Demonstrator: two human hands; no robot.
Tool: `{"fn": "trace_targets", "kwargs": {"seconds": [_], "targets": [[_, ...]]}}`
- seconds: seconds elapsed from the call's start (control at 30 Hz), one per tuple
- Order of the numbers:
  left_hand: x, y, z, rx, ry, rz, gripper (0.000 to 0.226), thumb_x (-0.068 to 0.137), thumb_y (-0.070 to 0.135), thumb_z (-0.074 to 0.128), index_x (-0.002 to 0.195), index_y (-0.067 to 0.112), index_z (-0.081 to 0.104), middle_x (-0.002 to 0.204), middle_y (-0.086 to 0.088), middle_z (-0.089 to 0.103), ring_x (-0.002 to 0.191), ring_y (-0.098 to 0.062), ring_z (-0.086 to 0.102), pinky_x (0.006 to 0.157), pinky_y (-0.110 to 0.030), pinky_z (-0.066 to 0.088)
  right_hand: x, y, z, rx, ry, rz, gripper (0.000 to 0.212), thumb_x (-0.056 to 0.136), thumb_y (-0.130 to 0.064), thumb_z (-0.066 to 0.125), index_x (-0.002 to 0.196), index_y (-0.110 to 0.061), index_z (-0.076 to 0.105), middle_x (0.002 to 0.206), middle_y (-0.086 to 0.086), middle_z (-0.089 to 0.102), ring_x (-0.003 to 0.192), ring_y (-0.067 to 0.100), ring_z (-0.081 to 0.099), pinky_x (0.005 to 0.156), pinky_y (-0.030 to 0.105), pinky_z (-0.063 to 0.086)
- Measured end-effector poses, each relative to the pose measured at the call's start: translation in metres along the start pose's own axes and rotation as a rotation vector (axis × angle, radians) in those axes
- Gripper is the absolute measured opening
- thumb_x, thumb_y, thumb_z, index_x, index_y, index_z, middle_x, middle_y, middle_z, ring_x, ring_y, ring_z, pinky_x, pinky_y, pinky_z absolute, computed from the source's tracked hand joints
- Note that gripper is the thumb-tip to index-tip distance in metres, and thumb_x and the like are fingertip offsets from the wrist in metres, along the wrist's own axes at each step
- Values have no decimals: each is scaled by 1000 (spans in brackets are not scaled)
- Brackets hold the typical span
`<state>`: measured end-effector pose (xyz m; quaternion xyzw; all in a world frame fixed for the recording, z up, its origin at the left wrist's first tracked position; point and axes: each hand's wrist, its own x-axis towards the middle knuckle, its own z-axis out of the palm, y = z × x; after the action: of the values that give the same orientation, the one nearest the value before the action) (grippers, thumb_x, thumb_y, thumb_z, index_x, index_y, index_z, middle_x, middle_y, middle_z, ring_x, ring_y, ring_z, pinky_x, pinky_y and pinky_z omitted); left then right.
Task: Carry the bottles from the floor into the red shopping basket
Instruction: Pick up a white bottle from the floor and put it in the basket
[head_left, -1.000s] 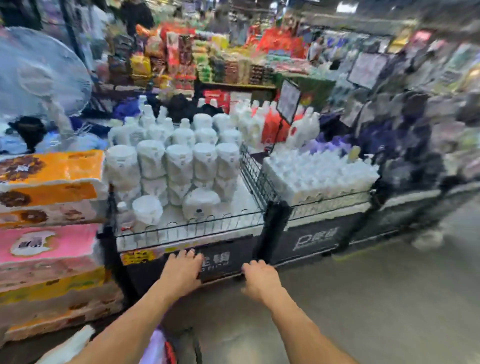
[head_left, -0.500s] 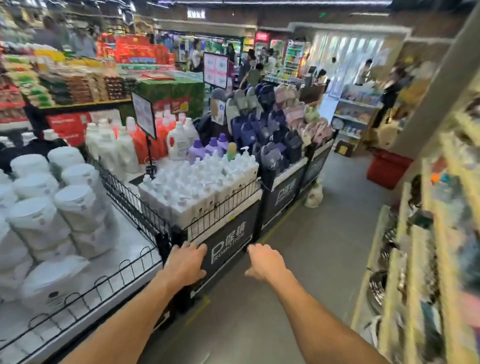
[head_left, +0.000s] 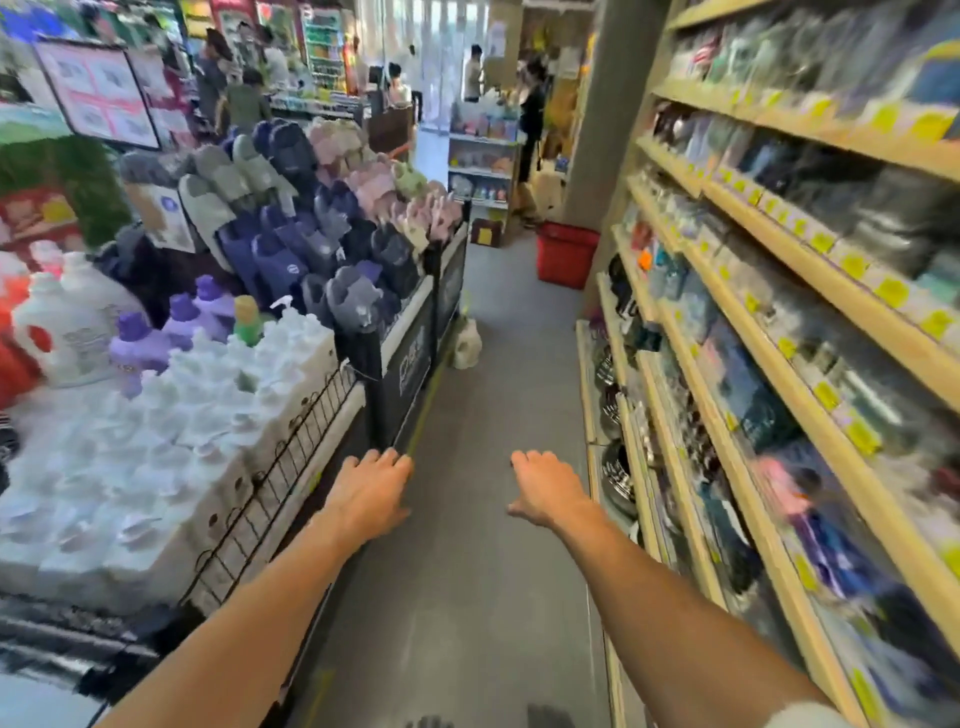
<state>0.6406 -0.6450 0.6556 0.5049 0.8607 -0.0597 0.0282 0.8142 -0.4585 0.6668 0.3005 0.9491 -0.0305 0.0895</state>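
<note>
Head view, left to right. White stock (head_left: 156, 441) and slippers (head_left: 291, 234) are piled on the stand (head_left: 410, 364) along your left; none of that is the task's.

Left hand (head_left: 371, 496): stretched forward, palm down, fingers loose, holding nothing. It hangs near the stand's wire edge; I can't tell if it touches.

Bottle (head_left: 466, 343): one pale jug on the floor, tucked against the foot of the stand, well ahead of both hands. It looks upright, long axis vertical, but it's blurred, so take that as a guess. I see no other bottles on the floor.

Right hand (head_left: 545, 491): also forward, palm down, fingers relaxed, empty.

Basket (head_left: 566, 257): red, on the floor further down the aisle, beyond the bottle and off to its right, by the end of the shelves (head_left: 753, 322). Well apart from the bottle.

Key relation: the bottle lies straight ahead, about midway between your hands in line, but on the left edge of the aisle. My read is the left hand has the cleaner line along the stand, and the right has to cross over. Neither is in reach yet; you'll need to walk up and crouch. From the bottle, the carry runs forward and right to the basket.

Risk: the aisle is narrow, so clipping the wire rail on the way down is likely.
</note>
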Motion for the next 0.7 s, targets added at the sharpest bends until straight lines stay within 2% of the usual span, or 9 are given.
{"fn": "trace_targets", "kwargs": {"seconds": [0.17,0.33,0.53,0.7], "targets": [[101,14,8,36,-17,92,58,90,53,64,137,23,46,135,-1,51,127,-27,49,100,-44,43,52,69,10,25,-75,150,67,86,-44,73,137,-13,45,135,9,54,126,31,50,98,44,45],[209,23,-2,61,-42,108,57,92,52,63,137,23,44,135,-2,49,128,-28,47,99,-45,41,129,142,4,69,-70,213,68,86,-44,74,139,-12,45,136,10,54,126,31,51,98,43,45],[322,26,-34,102,-59,81,58,92,53,65,137,23,44,134,-3,50,126,-29,49,99,-46,42,229,213,-23,96,-103,197,70,86,-44,76,139,-11,46,138,11,56,125,34,53,99,43,46],[398,20,-45,130,-76,84,59,90,53,66,136,24,45,132,-2,51,124,-27,50,100,-46,45,312,235,-42,100,-87,156,72,85,-46,76,141,-13,45,137,10,55,125,34,53,97,46,46]]}}
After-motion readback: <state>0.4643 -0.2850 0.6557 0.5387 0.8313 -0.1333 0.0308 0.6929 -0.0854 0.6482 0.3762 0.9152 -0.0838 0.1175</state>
